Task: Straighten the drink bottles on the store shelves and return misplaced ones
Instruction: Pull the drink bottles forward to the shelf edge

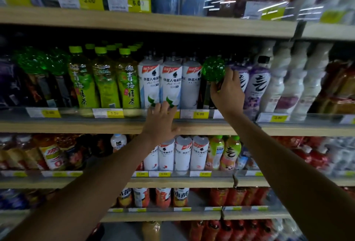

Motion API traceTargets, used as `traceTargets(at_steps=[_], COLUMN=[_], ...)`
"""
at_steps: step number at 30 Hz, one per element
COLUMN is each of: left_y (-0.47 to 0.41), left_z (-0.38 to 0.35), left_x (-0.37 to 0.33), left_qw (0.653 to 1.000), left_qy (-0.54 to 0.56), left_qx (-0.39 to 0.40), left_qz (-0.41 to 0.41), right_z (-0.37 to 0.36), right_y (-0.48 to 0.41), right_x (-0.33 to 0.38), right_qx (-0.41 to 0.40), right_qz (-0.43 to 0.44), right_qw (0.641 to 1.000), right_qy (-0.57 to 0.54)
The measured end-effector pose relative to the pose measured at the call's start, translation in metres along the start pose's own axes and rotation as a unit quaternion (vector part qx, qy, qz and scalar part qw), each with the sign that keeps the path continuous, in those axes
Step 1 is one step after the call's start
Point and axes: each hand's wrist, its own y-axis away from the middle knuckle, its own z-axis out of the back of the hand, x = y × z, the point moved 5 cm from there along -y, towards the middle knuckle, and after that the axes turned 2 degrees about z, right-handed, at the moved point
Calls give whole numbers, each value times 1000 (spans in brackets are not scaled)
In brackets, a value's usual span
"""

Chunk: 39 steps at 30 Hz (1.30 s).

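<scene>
At mid-shelf, right hand [227,92] grips green bottle [213,72]; left hand [160,121] touches white bottle [170,83].

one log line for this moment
right hand: grips green-topped bottle between white bottles and purple bottles | left hand: rests on shelf edge | matching green-topped bottles: far left, same shelf

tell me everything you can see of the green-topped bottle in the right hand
The green-topped bottle has a round, faceted, see-through green top that looks like plastic; its dark body is mostly hidden. It stands about upright on the middle shelf, between the white bottles and the purple bottles. The right hand grips it just under the top.
</scene>
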Motion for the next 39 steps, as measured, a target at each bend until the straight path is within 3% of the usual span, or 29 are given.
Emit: traceTargets(at_steps=[12,18,29,34,39], left_y=[-4,-6,-1,5,31], left_z=[-2,1,10,16,21], left_x=[3,0,-1,13,45], left_qw=[999,999,996,985,995], left_qy=[-30,-38,18,75,-47], left_qx=[15,29,82,141,39], left_qz=[3,0,-17,-57,-84], right_z=[-24,-13,12,31,50], right_y=[-45,-36,4,17,14], right_x=[7,10,11,38,85], right_qx=[49,33,30,-3,-64], right_qz=[-53,-25,-70,-22,52], right_qw=[995,997,994,998,995], right_qy=[64,66,-82,-56,-63])
